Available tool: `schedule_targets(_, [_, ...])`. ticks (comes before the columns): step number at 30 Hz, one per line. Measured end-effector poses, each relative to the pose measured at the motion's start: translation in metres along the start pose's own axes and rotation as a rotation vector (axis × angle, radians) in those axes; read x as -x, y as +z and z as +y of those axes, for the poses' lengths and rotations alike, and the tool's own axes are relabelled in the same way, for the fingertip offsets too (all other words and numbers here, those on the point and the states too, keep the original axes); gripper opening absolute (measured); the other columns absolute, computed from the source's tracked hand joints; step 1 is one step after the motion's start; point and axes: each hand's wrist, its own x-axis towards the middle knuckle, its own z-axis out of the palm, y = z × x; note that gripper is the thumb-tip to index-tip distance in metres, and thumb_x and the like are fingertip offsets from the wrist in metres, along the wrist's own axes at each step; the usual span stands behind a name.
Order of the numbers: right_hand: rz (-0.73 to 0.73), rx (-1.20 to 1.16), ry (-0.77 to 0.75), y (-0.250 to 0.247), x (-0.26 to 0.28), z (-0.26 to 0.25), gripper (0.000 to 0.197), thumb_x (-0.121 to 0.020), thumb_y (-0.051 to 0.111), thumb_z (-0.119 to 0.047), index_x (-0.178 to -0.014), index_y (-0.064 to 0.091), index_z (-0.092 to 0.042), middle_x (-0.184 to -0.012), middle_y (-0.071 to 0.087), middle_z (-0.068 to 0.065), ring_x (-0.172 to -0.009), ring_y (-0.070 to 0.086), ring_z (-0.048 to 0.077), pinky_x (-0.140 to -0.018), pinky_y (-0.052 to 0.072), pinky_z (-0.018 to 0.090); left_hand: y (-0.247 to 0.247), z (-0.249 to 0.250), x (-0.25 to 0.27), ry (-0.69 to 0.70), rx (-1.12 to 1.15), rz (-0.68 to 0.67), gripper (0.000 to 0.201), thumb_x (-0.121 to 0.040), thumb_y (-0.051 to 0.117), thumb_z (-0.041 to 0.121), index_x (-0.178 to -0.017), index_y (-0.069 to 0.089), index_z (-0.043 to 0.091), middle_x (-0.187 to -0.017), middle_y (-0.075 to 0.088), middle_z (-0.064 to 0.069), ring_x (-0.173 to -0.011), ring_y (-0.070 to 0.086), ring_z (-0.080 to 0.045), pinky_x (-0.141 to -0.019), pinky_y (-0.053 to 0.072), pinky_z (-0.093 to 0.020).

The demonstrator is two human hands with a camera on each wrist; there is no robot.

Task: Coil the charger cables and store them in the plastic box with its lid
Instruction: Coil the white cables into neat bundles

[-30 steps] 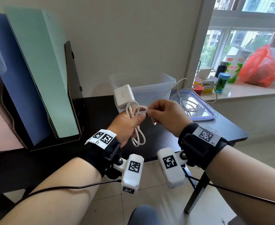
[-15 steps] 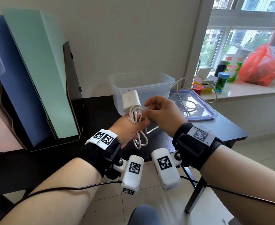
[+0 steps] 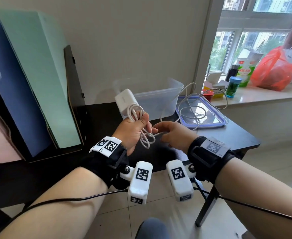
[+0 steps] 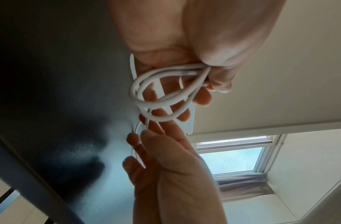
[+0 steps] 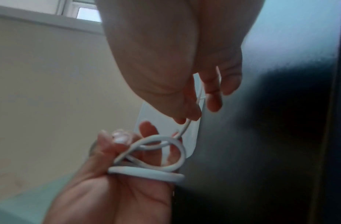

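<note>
My left hand [image 3: 134, 128] grips a bundle of white cable loops [image 3: 146, 137] with the white charger brick [image 3: 125, 100] standing above its fingers. The same loops [image 4: 161, 94] hang under the left palm in the left wrist view. My right hand [image 3: 169, 135] sits just right of the loops and pinches the free run of the cable [image 5: 192, 115] between thumb and fingers. The loose cable [image 3: 190, 107] trails right over the blue-rimmed lid [image 3: 217, 120]. The clear plastic box [image 3: 159, 100] stands open behind the hands.
A black table [image 3: 236, 137] carries the box and lid; its front edge is near my wrists. Blue and green file holders [image 3: 38, 80] stand at the left. The window sill [image 3: 262, 95] holds bottles, a carton and a red bag [image 3: 274, 69].
My right hand has dropped from the top of the coil to below and right of it, drawing the cable down. The left hand has tilted the charger brick slightly left.
</note>
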Motion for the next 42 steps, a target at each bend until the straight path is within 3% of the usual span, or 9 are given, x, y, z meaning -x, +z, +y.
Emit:
schedule_targets(5, [0.128,0.205,0.008,-0.003,-0.002,0.010,0.025,-0.077,0.059,-0.010,-0.097,0.066,-0.021,-0.074,0.056,-0.011,-0.063,0.051,0.003,-0.055,0.041,0.015,0.000,0.009,-0.001,0.006,0.103,0.064,0.032,-0.097,0.043,0.021,-0.066,0.042,0.013,-0.042,0.042,0.007,-0.038,0.050,-0.011,-0.057,0.049,-0.033])
schedule_targets(8, [0.122,0.234,0.041,-0.010,-0.001,0.015,0.021,-0.078,0.061,-0.010,-0.096,0.067,-0.018,-0.075,0.055,-0.009,-0.069,0.053,0.009,-0.058,0.042,0.016,-0.005,0.015,-0.002,-0.010,0.152,0.129,0.036,-0.095,0.048,0.023,-0.061,0.036,0.018,-0.040,0.033,0.009,-0.035,0.036,-0.008,-0.042,0.037,-0.022])
schedule_targets(15, [0.169,0.591,0.024,-0.018,0.002,0.022,0.022,-0.081,0.052,-0.008,-0.091,0.068,-0.019,-0.102,0.065,0.005,-0.096,0.060,0.024,-0.074,0.039,0.023,-0.019,0.016,-0.004,-0.078,0.120,0.161,0.034,-0.087,0.056,0.010,-0.060,0.038,0.020,-0.038,0.033,0.011,-0.031,0.029,-0.003,-0.037,0.025,-0.015])
schedule_targets(20, [0.224,0.474,-0.073,-0.022,0.001,0.011,0.014,-0.084,0.059,-0.019,-0.093,0.070,-0.015,-0.091,0.067,0.001,-0.083,0.055,0.015,-0.076,0.039,0.022,-0.025,0.002,-0.005,-0.076,-0.041,0.195,0.036,-0.082,0.064,0.009,-0.059,0.039,0.020,-0.050,0.030,0.001,-0.034,0.028,-0.007,-0.036,0.025,-0.017])
schedule_targets(25, [0.309,0.274,-0.205,-0.025,0.004,0.000,0.002,-0.078,0.068,-0.024,-0.078,0.068,-0.022,-0.071,0.063,-0.007,-0.070,0.056,0.009,-0.070,0.043,0.021,-0.022,-0.003,-0.004,-0.076,-0.040,0.143,0.038,-0.078,0.070,0.012,-0.059,0.038,0.019,-0.041,0.028,0.008,-0.031,0.022,-0.006,-0.034,0.019,-0.013])
schedule_targets(29, [0.339,0.116,-0.256,-0.019,0.005,-0.010,0.014,-0.077,0.070,-0.023,-0.068,0.061,-0.028,-0.060,0.058,-0.013,-0.051,0.050,-0.001,-0.061,0.042,0.016,-0.016,-0.005,0.000,-0.089,-0.031,0.091,0.034,-0.068,0.074,0.023,-0.060,0.041,0.019,-0.042,0.028,0.008,-0.032,0.022,-0.004,-0.033,0.020,-0.013])
schedule_targets(35, [0.346,-0.043,-0.279,-0.008,0.005,-0.019,0.015,-0.075,0.071,-0.025,-0.064,0.060,-0.025,-0.062,0.058,-0.007,-0.057,0.050,0.009,-0.063,0.046,0.027,-0.003,-0.006,0.006,-0.103,-0.153,0.031,0.026,-0.071,0.075,0.015,-0.071,0.049,0.019,-0.048,0.040,0.009,-0.043,0.034,-0.006,-0.044,0.029,-0.019])
schedule_targets(39, [0.317,-0.077,-0.298,0.000,0.004,-0.025,0.012,-0.072,0.073,-0.023,-0.065,0.062,-0.023,-0.066,0.063,-0.001,-0.062,0.055,0.014,-0.070,0.053,0.037,0.001,-0.011,0.006,-0.107,-0.175,0.049,0.020,-0.072,0.072,0.013,-0.064,0.056,0.021,-0.053,0.044,0.005,-0.048,0.038,-0.009,-0.050,0.031,-0.023])
schedule_targets(42, [0.334,-0.041,-0.319,-0.001,0.003,-0.024,0.012,-0.073,0.072,-0.021,-0.077,0.062,-0.024,-0.070,0.060,-0.005,-0.062,0.053,0.011,-0.068,0.050,0.028,0.000,-0.014,0.007,-0.136,-0.201,0.053,0.020,-0.078,0.067,0.017,-0.062,0.057,0.023,-0.050,0.042,0.006,-0.046,0.036,-0.010,-0.045,0.029,-0.022])
